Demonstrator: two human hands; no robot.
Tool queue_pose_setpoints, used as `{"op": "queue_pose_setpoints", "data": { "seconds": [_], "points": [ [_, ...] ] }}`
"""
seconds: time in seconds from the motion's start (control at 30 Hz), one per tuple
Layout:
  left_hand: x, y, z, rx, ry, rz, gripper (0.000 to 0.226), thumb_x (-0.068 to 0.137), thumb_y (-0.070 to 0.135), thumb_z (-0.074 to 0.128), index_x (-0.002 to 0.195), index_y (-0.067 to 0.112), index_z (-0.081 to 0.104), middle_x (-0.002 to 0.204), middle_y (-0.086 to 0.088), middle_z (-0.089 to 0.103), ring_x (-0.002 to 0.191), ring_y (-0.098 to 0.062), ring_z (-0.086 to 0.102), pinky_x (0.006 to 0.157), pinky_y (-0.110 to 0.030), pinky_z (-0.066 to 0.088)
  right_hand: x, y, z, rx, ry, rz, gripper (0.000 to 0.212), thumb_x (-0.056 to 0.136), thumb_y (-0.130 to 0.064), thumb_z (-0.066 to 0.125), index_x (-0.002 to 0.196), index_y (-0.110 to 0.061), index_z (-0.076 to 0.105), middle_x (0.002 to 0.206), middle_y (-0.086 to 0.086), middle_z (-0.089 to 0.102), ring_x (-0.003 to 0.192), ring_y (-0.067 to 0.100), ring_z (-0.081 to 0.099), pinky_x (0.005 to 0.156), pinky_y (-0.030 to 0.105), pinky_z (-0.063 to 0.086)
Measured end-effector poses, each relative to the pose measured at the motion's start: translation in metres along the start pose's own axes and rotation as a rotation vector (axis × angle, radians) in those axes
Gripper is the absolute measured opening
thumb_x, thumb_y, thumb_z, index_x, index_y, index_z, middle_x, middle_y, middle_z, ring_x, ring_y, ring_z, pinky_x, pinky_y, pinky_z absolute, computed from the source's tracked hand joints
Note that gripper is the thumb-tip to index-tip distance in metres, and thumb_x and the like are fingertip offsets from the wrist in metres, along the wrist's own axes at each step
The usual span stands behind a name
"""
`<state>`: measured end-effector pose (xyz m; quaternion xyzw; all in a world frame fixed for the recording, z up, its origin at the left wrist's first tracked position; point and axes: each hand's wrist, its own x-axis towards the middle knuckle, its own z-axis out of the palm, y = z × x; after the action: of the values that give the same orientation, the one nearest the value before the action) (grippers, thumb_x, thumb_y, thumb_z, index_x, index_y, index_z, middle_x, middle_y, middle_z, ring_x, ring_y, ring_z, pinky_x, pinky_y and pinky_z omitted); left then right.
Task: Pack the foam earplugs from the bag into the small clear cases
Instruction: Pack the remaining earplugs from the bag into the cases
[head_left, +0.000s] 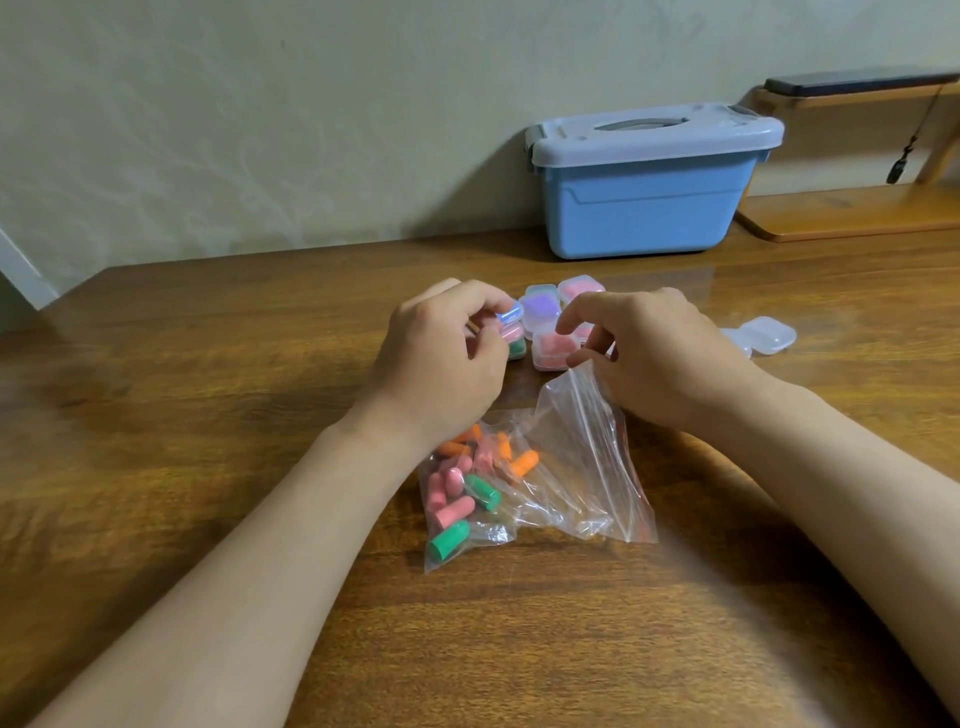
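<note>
Holding a small clear plastic case (506, 314) in left grip (441, 353), pinching raised mouth of clear plastic bag (587, 467) with right grip (660, 353). Must probably reach back toward body, under left wrist, for coloured foam earplugs (457, 493).

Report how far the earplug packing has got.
Done: at least three filled cases, with purple, pink and red contents, sit grouped behind the bag. In hand: the left hand grips another small case at the group's edge; the right hand holds up the bag's edge. Left: many pink, orange and green earplugs lie in the bag, and empty cases wait at the right.
</note>
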<state>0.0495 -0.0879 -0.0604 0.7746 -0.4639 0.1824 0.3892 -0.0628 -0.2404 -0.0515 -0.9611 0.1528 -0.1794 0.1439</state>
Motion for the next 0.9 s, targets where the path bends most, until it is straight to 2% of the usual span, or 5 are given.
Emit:
{"op": "queue_pose_setpoints", "data": {
  "seconds": [0.23,0.57,0.73,0.9],
  "points": [
    [-0.001,0.002,-0.001,-0.003,-0.010,-0.006,0.021,0.092,0.000,0.061,0.106,0.008,0.074,0.095,0.006,0.059,0.072,0.000,0.053,0.066,0.001,0.041,0.000,0.009,-0.007,0.030,0.077,0.005,0.022,0.090,-0.020,0.068,0.110,-0.027,0.066,0.083,-0.006,0.069,0.081,0.021,0.065,0.076,0.045,0.058],
    [-0.001,0.000,0.002,-0.021,-0.006,0.041,0.019,0.089,-0.001,0.063,0.101,0.009,0.075,0.091,0.007,0.061,0.072,0.003,0.053,0.067,0.001,0.041,0.002,0.015,-0.011,0.034,0.082,0.034,0.018,0.090,-0.022,0.070,0.108,-0.024,0.067,0.086,-0.004,0.069,0.081,0.019,0.066,0.075,0.042,0.060],
    [-0.001,0.001,0.001,-0.028,-0.031,0.102,0.017,0.089,0.001,0.064,0.099,0.010,0.075,0.092,0.005,0.064,0.076,-0.004,0.055,0.071,-0.002,0.043,0.002,0.024,-0.026,0.040,0.243,0.093,0.012,0.089,-0.015,0.064,0.098,-0.020,0.071,0.075,-0.004,0.068,0.075,0.021,0.065,0.071,0.044,0.059],
    [-0.004,0.008,-0.001,-0.055,-0.076,0.180,0.016,0.092,0.006,0.062,0.101,0.010,0.074,0.093,0.005,0.067,0.086,-0.003,0.059,0.075,-0.003,0.042,-0.001,0.032,-0.054,0.188,0.385,0.196,0.011,0.090,-0.015,0.062,0.095,-0.020,0.070,0.075,-0.001,0.071,0.066,0.019,0.070,0.061,0.031,0.058]
  ]
}}
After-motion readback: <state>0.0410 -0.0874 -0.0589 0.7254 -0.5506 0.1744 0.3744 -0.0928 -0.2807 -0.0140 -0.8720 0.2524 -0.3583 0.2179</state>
